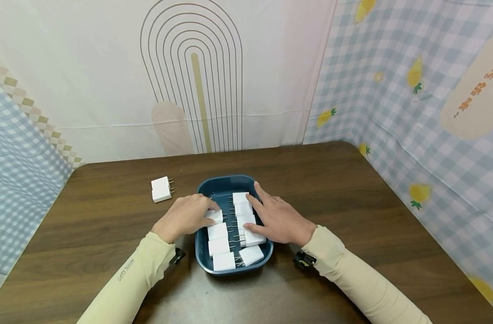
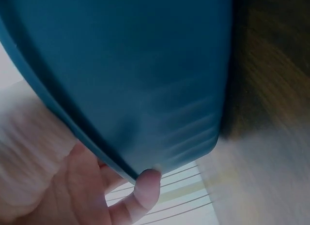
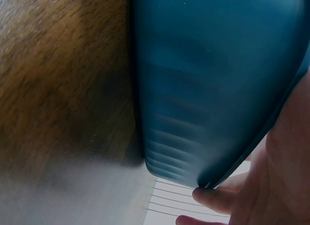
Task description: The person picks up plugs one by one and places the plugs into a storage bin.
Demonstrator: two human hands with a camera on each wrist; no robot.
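A dark blue tray (image 1: pixel 226 181) stands on the table with two rows of white power plugs (image 1: pixel 219 247), their metal prongs facing inward. My left hand (image 1: pixel 185 216) reaches over the left rim, thumb and fingers curled round the top white plug (image 1: pixel 215 216) of the left row. Over the right rim lies my right hand (image 1: pixel 282 221), fingers spread, with thumb and index finger touching white plugs (image 1: pixel 245 220) in the right row. Both wrist views show mostly the tray's outer wall (image 2: pixel 131 80) (image 3: pixel 208 80), which hides the plugs.
Behind and left of the tray, two white plugs (image 1: pixel 161 189) lie together on the dark wooden table (image 1: pixel 311 180). A tilted plug (image 1: pixel 251 255) sits at the tray's near right corner. Patterned cloth (image 1: pixel 271 81) hangs along the table's back and sides.
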